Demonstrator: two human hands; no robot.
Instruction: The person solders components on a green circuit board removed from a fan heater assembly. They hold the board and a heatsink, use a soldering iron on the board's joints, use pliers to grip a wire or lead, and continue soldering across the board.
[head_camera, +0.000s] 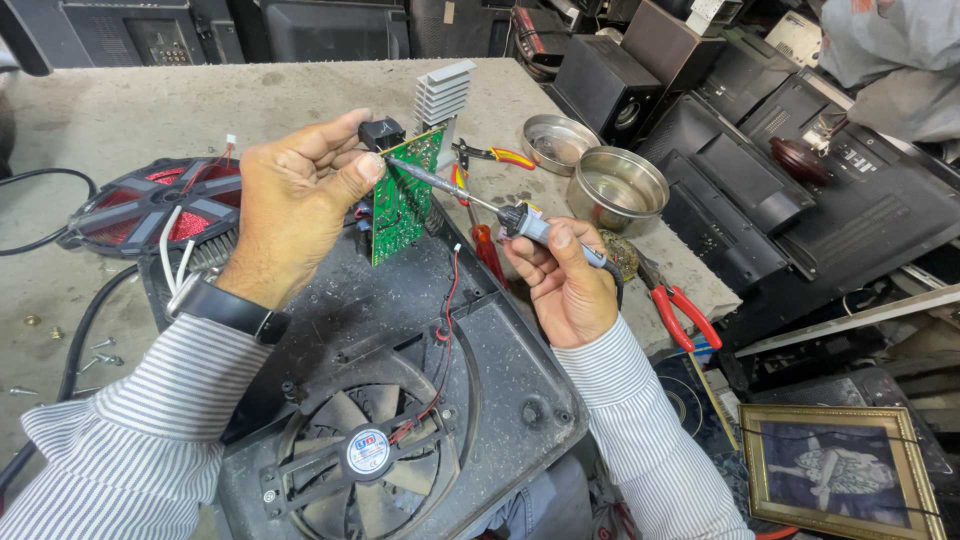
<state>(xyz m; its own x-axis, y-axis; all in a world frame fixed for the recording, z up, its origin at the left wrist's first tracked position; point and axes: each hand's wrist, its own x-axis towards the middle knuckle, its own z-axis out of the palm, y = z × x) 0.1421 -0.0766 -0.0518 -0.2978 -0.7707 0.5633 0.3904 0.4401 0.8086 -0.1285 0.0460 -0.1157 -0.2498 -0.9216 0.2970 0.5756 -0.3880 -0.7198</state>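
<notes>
Pinching the green circuit board (403, 197) upright in left hand (295, 200) fingers, right hand (562, 280) fingers wrapped around the soldering iron (480, 205), a slipping tip could burn the thumb beside it.

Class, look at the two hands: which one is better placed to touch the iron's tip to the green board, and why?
The right hand, probably. It grips the soldering iron, whose tip already sits at the green circuit board. The left hand is occupied holding that board upright.

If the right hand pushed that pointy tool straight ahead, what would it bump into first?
Probably the green circuit board that the left hand holds up. The right hand aims the soldering iron up-left, and its tip seems to sit right at the board already.
</notes>
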